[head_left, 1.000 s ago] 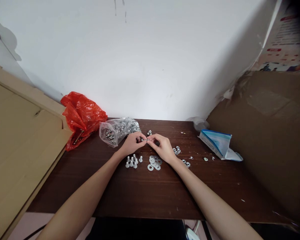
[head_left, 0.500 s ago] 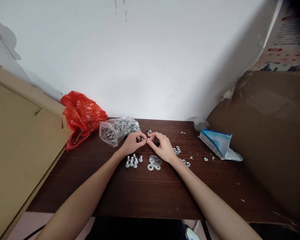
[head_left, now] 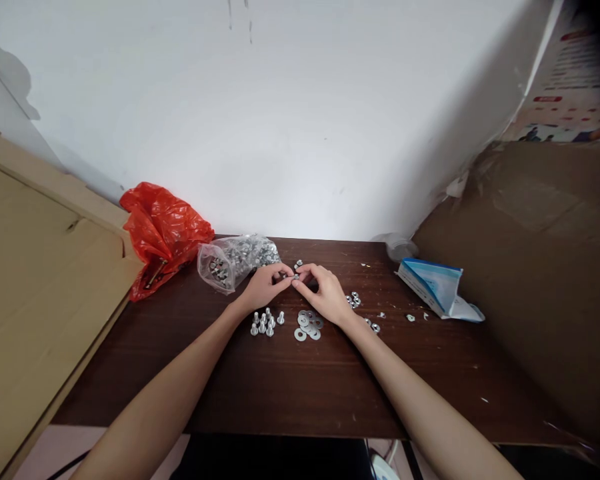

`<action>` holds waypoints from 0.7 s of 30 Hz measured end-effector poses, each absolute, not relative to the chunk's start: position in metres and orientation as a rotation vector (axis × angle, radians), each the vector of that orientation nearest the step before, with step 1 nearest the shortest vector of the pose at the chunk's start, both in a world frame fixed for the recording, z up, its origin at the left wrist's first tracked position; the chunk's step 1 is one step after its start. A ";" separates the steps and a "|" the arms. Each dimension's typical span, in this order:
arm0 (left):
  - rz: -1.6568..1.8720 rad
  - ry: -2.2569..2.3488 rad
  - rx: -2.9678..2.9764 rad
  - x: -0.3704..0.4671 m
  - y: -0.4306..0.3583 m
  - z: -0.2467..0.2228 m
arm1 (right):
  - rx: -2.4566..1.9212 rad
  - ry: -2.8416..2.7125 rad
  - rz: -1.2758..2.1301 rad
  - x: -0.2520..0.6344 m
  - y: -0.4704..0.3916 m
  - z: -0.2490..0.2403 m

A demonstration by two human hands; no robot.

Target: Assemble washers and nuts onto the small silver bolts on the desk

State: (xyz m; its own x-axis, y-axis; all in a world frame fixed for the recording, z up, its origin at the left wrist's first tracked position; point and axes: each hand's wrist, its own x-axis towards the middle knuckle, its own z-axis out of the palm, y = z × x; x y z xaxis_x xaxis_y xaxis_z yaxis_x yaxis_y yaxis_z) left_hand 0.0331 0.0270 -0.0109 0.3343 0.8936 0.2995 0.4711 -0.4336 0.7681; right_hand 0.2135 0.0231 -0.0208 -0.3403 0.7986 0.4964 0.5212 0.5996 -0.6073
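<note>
My left hand [head_left: 264,288] and my right hand [head_left: 326,292] meet fingertip to fingertip above the dark table, both closed on one small metal piece [head_left: 297,277]. It looks like a bolt end with a nut, but fingers cover much of it. Below my left hand stand several silver bolts [head_left: 263,323]. Flat washers [head_left: 309,325] lie in an overlapping pile below my right hand. Several nuts [head_left: 353,300] sit beside my right wrist, with more nuts [head_left: 375,327] by the forearm. Just beyond the fingertips are small metal parts [head_left: 299,264].
A clear bag of metal hardware [head_left: 237,260] lies behind my left hand, beside a red plastic bag [head_left: 165,233]. A blue and white packet [head_left: 437,287] is at the right. Cardboard [head_left: 45,287] borders the left side, and a white wall [head_left: 300,120] stands behind the table [head_left: 290,393].
The small piece between my fingertips has turned, and its round metal end now shows more. Both hands have stayed in nearly the same place.
</note>
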 end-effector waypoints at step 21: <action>0.944 1.201 2.047 0.032 0.027 -0.011 | -1.011 -2.052 0.437 0.215 0.023 -0.019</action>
State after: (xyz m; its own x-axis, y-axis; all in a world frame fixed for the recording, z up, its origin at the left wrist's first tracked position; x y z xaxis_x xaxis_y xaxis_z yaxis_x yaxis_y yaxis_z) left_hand 0.0325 0.0268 -0.0109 0.3444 0.8953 0.2825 0.4860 -0.4274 0.7623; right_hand 0.2153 0.0230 -0.0188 -0.3696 0.7817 0.5023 0.5096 0.6226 -0.5939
